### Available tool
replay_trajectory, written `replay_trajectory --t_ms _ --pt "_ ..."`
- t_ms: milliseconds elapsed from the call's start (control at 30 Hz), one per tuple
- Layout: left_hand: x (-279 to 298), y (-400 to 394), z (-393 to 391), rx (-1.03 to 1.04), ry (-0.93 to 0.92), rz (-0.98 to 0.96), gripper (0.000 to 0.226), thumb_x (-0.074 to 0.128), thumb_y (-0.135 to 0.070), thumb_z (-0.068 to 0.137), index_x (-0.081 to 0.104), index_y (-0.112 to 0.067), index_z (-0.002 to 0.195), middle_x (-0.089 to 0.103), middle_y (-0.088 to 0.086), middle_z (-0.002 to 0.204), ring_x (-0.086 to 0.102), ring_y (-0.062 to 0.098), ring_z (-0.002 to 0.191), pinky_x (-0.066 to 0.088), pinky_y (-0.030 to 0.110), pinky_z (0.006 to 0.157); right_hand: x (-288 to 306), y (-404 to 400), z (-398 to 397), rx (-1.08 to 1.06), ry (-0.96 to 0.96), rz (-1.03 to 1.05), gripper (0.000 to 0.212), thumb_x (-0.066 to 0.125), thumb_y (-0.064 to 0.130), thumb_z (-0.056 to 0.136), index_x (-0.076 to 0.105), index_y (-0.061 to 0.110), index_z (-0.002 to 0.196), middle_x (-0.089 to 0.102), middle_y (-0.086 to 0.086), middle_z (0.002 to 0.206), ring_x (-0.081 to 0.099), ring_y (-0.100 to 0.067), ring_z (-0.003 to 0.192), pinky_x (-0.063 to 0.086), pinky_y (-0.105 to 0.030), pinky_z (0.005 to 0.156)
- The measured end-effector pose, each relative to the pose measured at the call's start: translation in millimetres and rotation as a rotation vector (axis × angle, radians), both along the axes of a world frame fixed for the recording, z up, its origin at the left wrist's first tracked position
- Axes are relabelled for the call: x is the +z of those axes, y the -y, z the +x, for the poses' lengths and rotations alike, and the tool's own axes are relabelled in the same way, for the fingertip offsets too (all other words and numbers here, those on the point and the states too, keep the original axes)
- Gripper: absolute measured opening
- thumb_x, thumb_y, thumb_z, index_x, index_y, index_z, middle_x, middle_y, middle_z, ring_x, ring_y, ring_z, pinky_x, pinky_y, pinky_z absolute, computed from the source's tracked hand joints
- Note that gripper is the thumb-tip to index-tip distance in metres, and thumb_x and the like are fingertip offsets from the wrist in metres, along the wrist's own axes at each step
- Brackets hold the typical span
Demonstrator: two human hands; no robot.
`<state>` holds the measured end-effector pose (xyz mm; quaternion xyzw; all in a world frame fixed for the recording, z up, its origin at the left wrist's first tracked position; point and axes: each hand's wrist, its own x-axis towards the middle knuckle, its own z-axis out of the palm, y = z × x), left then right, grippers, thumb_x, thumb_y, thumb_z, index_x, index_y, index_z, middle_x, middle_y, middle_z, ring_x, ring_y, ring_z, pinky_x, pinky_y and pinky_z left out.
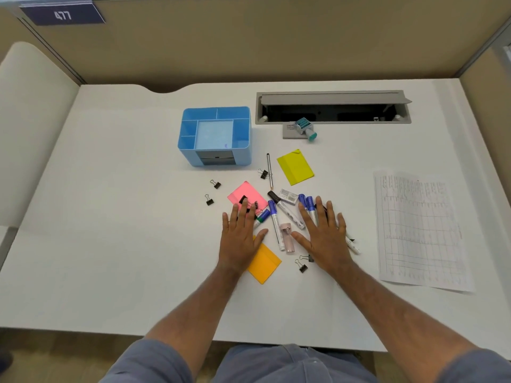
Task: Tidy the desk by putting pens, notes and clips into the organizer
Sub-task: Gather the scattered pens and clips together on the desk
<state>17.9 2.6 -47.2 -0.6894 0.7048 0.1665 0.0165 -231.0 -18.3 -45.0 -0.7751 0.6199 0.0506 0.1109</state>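
Desk (124,244): white, inside tan partition walls; a sign reading 477 (63,15) sits top left.
Organizer (215,135): blue, upright, left of centre at the back, several compartments open at the top; nothing plainly visible inside.
Loose clips: 2 black binder clips (215,184) (209,200) lie apart on the desk, in front of the organizer and left of the pink note.
Pink note (244,193): flat on the desk, with more black clips (243,200) on its near edge.
Left hand (240,239): flat, fingers straight and spread, gripping nothing; fingertips lie over the pink note's near edge, the palm covers part of the orange note (264,262).
Pencil (269,170): thin, lying front to back, with a clip (263,173) just beside it.
Markers (275,219): several blue-capped and 1 black-capped, in a loose heap between the 2 hands; a pink tube (288,238) lies among them.
Yellow note (295,167): flat, right of the pencil, apart from the heap.
Near clips (302,265): 2, just beside the right hand's thumb side.
Right hand (325,236): flat, fingers straight and spread, holding nothing; it rests on the right-hand markers (309,205).
Stamp (305,129): teal, on a grey pad by the open cable tray (331,107).
Sheet (420,230): printed table, far right, well apart from the heap.
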Motion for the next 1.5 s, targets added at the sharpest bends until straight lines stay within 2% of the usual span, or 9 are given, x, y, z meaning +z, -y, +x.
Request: replay_trajectory --t_ms 267,500,633,800,967,1100,1233,1400,1500 --pt "-2.3 -8.0 24.1 0.044 -0.027 -0.011 0.073 0.028 -0.059 0.105 0.003 -0.025 0.164 -0.007 -0.002 0.171 -0.006 0.024 0.159 -0.001 0.049 0.128 0.9 -4.4 27.7 0.087 0.019 0.025 0.084 0.009 0.082 0.092 0.01 0.04 0.165 0.0 -0.013 0.175 0.005 -0.042 0.16 0.018 -0.065 0.121" --pt "1.3 -15.2 49.2 0.069 -0.031 0.004 0.071 0.029 -0.056 0.106 0.003 -0.025 0.163 -0.009 -0.002 0.171 -0.008 0.023 0.158 -0.001 0.048 0.128 5.6 -7.5 62.8 0.132 -0.011 0.072 0.084 0.003 0.082 0.089 0.003 0.044 0.164 -0.01 -0.011 0.174 -0.007 -0.043 0.159 0.009 -0.067 0.123" --pt "4.9 -18.6 67.9 0.082 -0.052 0.008 0.069 0.031 -0.053 0.106 0.003 -0.026 0.163 -0.009 -0.002 0.171 -0.008 0.023 0.158 -0.001 0.049 0.128 5.8 -8.1 85.5 0.145 0.03 0.075 0.078 0.023 0.079 0.096 0.006 0.043 0.164 -0.009 -0.011 0.174 -0.008 -0.042 0.159 0.008 -0.066 0.124" --pt "5.0 -26.3 92.3 0.123 -0.068 -0.003 0.069 0.032 -0.051 0.107 0.002 -0.026 0.163 -0.01 -0.003 0.171 -0.01 0.022 0.158 -0.002 0.049 0.128 3.4 -5.8 115.2 0.189 0.048 0.087 0.078 0.028 0.076 0.098 0.004 0.041 0.165 -0.011 -0.01 0.173 -0.011 -0.042 0.159 0.0 -0.064 0.125" --pt "3.8 -33.8 115.8 0.16 -0.097 -0.03 0.069 0.036 -0.048 0.107 0.005 -0.024 0.163 -0.006 -0.003 0.171 -0.007 0.022 0.158 -0.001 0.048 0.128 -0.2 -2.9 141.2 0.242 0.023 0.106 0.079 0.018 0.076 0.099 -0.009 0.04 0.164 -0.022 -0.007 0.172 -0.019 -0.038 0.158 -0.005 -0.06 0.126" --pt "4.1 -33.9 135.4 0.174 -0.082 -0.013 0.074 0.038 -0.051 0.105 0.004 -0.02 0.163 -0.003 -0.001 0.171 -0.008 0.022 0.158 -0.003 0.048 0.128 -1.2 -2.7 165.5 0.269 0.089 0.119 0.077 0.021 0.073 0.101 -0.01 0.038 0.162 -0.019 -0.008 0.173 -0.016 -0.036 0.159 -0.004 -0.06 0.126" --pt "5.9 -32.6 154.6 0.196 -0.093 -0.026 0.079 0.044 -0.051 0.103 0.005 -0.018 0.163 0.0 0.001 0.172 -0.007 0.022 0.158 -0.001 0.05 0.128 -1.3 -2.2 194.0 0.303 0.1 0.123 0.077 0.022 0.071 0.102 -0.019 0.037 0.158 -0.016 -0.009 0.173 -0.014 -0.036 0.16 -0.004 -0.06 0.126" --pt "6.2 -29.1 180.5 0.207 -0.118 -0.023 0.086 0.053 -0.051 0.1 0.005 -0.019 0.163 -0.001 -0.001 0.172 -0.008 0.023 0.158 -0.004 0.051 0.127 0.6 -1.2 216.4 0.3 0.111 0.139 0.075 0.026 0.065 0.106 -0.005 0.032 0.165 -0.011 -0.009 0.174 -0.01 -0.036 0.16 -0.005 -0.061 0.126" --pt "6.7 -27.9 186.2 0.208 -0.136 -0.053 0.084 0.055 -0.046 0.101 0.007 -0.018 0.163 0.003 0.0 0.172 -0.006 0.023 0.159 -0.004 0.05 0.127 7.9 2.5 217.9 0.292 0.191 0.148 0.073 0.027 0.064 0.106 -0.003 0.033 0.166 -0.01 -0.007 0.175 -0.01 -0.034 0.161 -0.002 -0.059 0.128"
